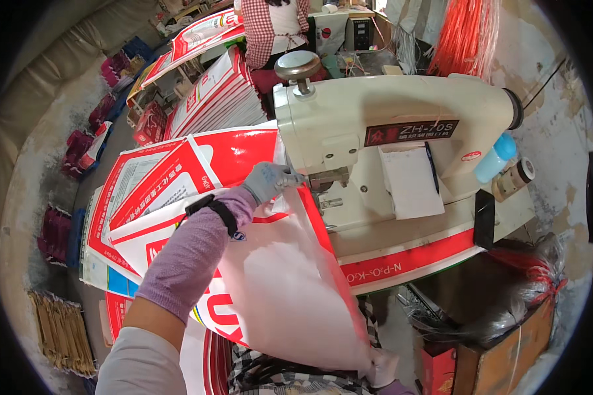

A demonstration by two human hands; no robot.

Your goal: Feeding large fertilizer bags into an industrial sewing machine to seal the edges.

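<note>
My left hand (267, 182), in a pale grey glove with a purple knitted sleeve and a black wrist band, is closed on the top edge of a white and red woven sack (290, 283). It grips the sack right beside the presser foot (329, 203) of a cream sewing machine (402, 99). The sack hangs down toward my lap, its red edge facing the machine. At the lower right my right hand (381, 367), also gloved, is closed at the sack's bottom corner; its fingers are partly hidden.
Printed sacks (138, 191) lie left of the machine, with a taller stack (211, 99) behind. A notepad with a pen (412, 184) leans on the machine, near a blue bottle (496, 158) and a thread spool (515, 179). A cardboard box (507, 349) stands lower right. Another person (277, 29) sits beyond.
</note>
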